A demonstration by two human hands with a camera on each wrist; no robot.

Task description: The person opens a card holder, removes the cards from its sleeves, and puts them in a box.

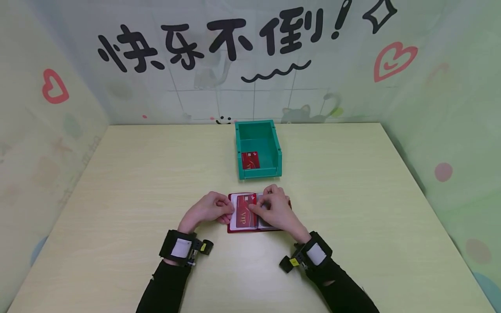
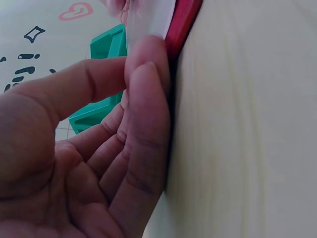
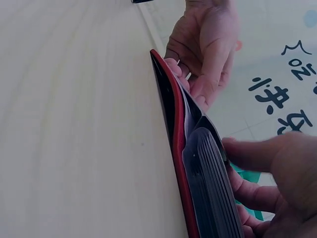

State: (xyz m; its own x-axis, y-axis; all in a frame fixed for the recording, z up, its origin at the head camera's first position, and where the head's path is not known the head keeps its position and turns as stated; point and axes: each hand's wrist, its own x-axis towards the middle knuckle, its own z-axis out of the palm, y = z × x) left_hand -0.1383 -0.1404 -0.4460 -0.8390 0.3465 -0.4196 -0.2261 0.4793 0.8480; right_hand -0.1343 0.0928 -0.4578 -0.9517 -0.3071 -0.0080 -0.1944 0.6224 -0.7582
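A red card holder (image 1: pixel 238 231) lies open on the table, with clear plastic pages. On its left page is a red VIP card (image 1: pixel 244 215). My left hand (image 1: pixel 213 208) pinches the left edge of a clear sleeve (image 2: pixel 148 20) between thumb and finger. From the right, my right hand (image 1: pixel 275 211) reaches over the holder, its thumb and forefinger pinching the card's right edge. The stacked pages (image 3: pixel 210 183) on the holder's right half are partly covered by that hand. How far the card sits inside the sleeve cannot be told.
Just beyond the holder stands a green open-fronted bin (image 1: pixel 260 174) with a red card (image 1: pixel 250 161) inside. The pale wooden table (image 1: pixel 156 174) is bounded by printed cloth walls at the back and sides. Each wrist wears a black camera strap.
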